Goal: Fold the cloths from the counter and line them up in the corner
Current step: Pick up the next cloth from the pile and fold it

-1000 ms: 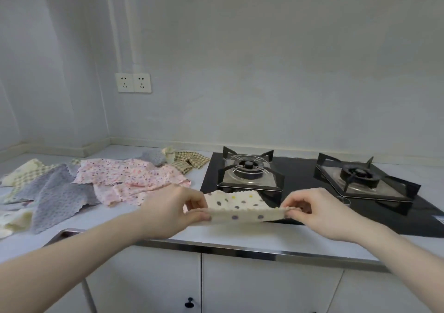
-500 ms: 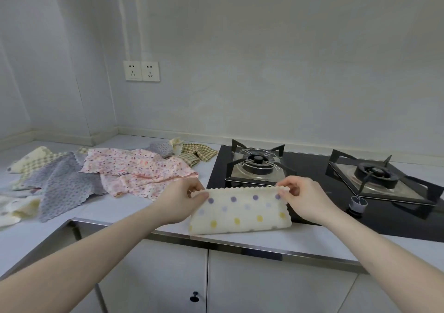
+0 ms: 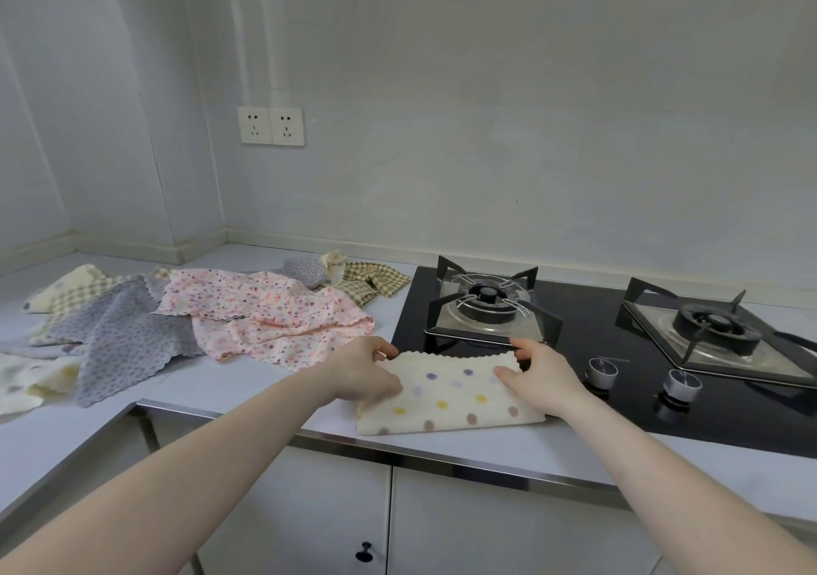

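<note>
Cupboard door (image 3: 287, 521) below the counter's front edge, with a dark knob (image 3: 366, 551); white counter (image 3: 247, 386) above it; dotted cloth (image 3: 446, 395), cream with purple, yellow and brown spots, folded double and lying flat on the counter at the near left corner of the stove (image 3: 619, 362), its scalloped edges on the far side and its right part overlapping the black glass; left hand (image 3: 360, 371) pinching the cloth's far left corner, fingers curled; right hand (image 3: 537, 375) gripping the far right corner, thumb on top and fingers curled over the edge; two stove knobs (image 3: 601, 370) just right of the right hand; left burner (image 3: 488, 298) behind the cloth, right burner (image 3: 712, 329) further right; left of the stove, unfolded cloths in a loose heap: pink flowered cloth (image 3: 265, 314), grey cloth (image 3: 128, 340), checked cloth (image 3: 371, 283); wall socket (image 3: 270, 126) above the heap.
</note>
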`<state>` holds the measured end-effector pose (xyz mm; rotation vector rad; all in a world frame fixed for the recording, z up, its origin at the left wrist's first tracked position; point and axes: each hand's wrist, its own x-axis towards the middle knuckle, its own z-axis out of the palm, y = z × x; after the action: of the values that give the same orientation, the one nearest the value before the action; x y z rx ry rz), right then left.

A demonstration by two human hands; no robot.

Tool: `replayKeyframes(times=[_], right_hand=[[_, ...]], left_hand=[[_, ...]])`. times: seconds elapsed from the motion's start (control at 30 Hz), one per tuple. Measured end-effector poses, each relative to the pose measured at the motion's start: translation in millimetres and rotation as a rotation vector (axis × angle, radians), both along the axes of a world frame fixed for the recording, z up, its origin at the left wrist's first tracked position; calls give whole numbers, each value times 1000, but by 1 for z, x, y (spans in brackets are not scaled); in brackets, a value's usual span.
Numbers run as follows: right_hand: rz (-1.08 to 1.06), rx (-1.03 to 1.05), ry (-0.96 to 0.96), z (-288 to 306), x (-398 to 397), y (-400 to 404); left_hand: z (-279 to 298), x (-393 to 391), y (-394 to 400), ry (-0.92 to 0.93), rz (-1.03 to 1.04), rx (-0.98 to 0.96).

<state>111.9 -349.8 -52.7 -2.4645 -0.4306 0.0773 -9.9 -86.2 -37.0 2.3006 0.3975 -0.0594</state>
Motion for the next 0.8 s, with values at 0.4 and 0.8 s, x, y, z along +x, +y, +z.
replayKeyframes(times=[0.4,0.8], right_hand=[[-38,137,128,-3,13,-3],[-140,257,157,1,12,-5]], left_hand=[[7,20,4,-82,53,-107],[-41,6,28,-326,149,90]])
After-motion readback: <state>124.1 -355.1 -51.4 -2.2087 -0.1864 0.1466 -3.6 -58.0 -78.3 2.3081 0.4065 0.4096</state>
